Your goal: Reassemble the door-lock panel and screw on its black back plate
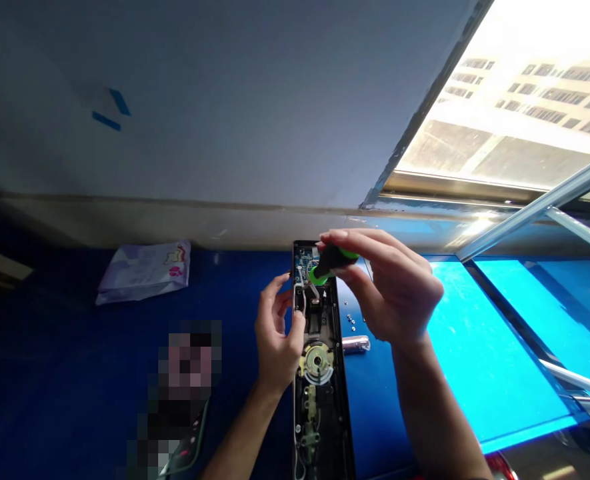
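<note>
Green-and-black-handled tool (331, 260), grasped in the right hand (397, 287), slants over the twelve o'clock end of the black casing (343, 407); the left hand (279, 339) grips its ten o'clock rim, presumably for steadiness

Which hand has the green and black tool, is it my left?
No, the right hand grips the green and black tool, while the left hand is beside the black casing.
</note>
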The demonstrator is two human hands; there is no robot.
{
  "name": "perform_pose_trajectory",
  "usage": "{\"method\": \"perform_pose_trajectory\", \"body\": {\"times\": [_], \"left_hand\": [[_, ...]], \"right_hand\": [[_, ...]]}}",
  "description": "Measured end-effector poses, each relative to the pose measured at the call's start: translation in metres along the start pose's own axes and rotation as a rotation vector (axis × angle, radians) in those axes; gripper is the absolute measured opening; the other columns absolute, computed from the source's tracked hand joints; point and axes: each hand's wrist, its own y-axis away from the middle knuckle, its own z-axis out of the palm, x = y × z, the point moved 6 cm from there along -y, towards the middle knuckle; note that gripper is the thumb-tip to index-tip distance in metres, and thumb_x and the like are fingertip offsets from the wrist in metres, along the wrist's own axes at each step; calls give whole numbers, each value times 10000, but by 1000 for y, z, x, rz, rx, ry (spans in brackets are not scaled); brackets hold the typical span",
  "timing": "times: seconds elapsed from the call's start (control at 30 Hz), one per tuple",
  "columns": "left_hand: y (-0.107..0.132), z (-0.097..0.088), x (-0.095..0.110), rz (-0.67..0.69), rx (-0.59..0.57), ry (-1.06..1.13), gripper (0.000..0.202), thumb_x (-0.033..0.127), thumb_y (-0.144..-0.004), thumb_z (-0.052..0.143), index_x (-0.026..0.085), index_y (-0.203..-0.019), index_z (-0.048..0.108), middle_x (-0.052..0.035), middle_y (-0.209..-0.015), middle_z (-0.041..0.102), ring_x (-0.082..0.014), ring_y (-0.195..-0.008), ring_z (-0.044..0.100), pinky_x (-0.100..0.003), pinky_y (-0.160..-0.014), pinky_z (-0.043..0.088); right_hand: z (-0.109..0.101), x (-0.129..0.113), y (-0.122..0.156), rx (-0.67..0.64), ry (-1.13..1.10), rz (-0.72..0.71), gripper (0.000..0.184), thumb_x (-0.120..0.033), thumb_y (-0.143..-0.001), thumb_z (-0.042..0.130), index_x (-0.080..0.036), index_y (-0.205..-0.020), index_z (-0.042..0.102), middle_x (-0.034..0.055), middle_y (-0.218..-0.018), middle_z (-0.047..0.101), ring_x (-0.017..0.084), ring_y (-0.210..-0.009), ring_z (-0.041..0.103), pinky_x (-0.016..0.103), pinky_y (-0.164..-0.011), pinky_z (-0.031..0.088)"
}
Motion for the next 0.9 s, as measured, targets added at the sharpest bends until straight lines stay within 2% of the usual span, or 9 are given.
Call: {"method": "perform_pose_trajectory", "body": {"times": [0.13, 0.23, 0.3, 0.43, 0.5, 0.67, 0.77, 0.83, 0.9], "left_hand": [[1, -2, -3, -13, 16, 8, 494, 183, -915, 638, 248, -1398, 559, -110, -1410, 632, -228, -1211, 689, -376, -1059, 588], [1, -2, -4, 0, 19, 11, 492, 185, -919, 648, 264, -1398, 565, -102, -1430, 624, -213, -1219, 687, -355, -1070, 580], [0, -2, -4, 16, 20, 10, 483, 191, -923, 649, 265, -1393, 567, -103, -1442, 617, -215, -1217, 693, -363, -1078, 577], [0, -3, -1, 40, 33, 2, 464, 200, -910, 661, 240, -1366, 583, -112, -1410, 644, -222, -1193, 712, -380, -1075, 584], [0, -3, 0, 35, 31, -6, 439, 207, -907, 668, 226, -1341, 598, -117, -1380, 665, -227, -1188, 717, -386, -1075, 585], [1, -5, 1, 11, 32, -19, 429, 221, -910, 679, 214, -1331, 600, -128, -1390, 663, -236, -1219, 704, -414, -1114, 560], [1, -4, 2, 22, 25, -18, 436, 222, -909, 677, 215, -1336, 590, -134, -1395, 667, -247, -1250, 697, -422, -1123, 554], [1, -4, 2, 19, 22, -14, 430, 224, -904, 678, 215, -1325, 588, -137, -1397, 672, -254, -1248, 702, -425, -1115, 560], [1, -4, 1, 3, 19, -11, 422, 225, -895, 682, 214, -1306, 586, -138, -1390, 679, -259, -1229, 713, -436, -1109, 564]], "right_hand": [[-9, 5, 0, 91, 122, -6, 349, -278, -923, 795, -377, -1256, 762, 15, -981, 666, 167, -832, 687, 333, -666, 649], [-3, 8, -1, -63, 16, -1, 437, -192, -1057, 534, -334, -1460, 628, 81, -1295, 698, 209, -1075, 730, 412, -885, 667], [-1, 9, -2, -114, -55, -6, 493, -135, -1053, 507, -338, -1494, 589, 72, -1372, 708, 220, -1157, 730, 439, -969, 652], [-11, 10, -3, 65, 50, -43, 342, -219, -913, 798, -362, -1222, 763, -1, -953, 701, 163, -822, 690, 334, -714, 649], [-14, 12, -3, 81, 102, -38, 307, -250, -920, 793, -351, -1208, 772, 2, -906, 646, 157, -797, 651, 322, -692, 629], [-9, 16, -2, -136, -115, -29, 505, -115, -1053, 495, -307, -1514, 574, 95, -1390, 697, 218, -1225, 709, 418, -1032, 619], [-14, 17, -4, -27, -82, -41, 417, -133, -960, 713, -331, -1328, 718, 32, -1122, 758, 171, -965, 749, 342, -851, 659], [-18, 17, -4, 62, 17, -41, 337, -184, -886, 820, -335, -1184, 783, -7, -917, 676, 142, -785, 678, 301, -702, 634], [-16, 17, -4, 57, 51, -41, 316, -216, -922, 780, -328, -1216, 775, 12, -938, 655, 151, -808, 668, 306, -707, 631]]}}
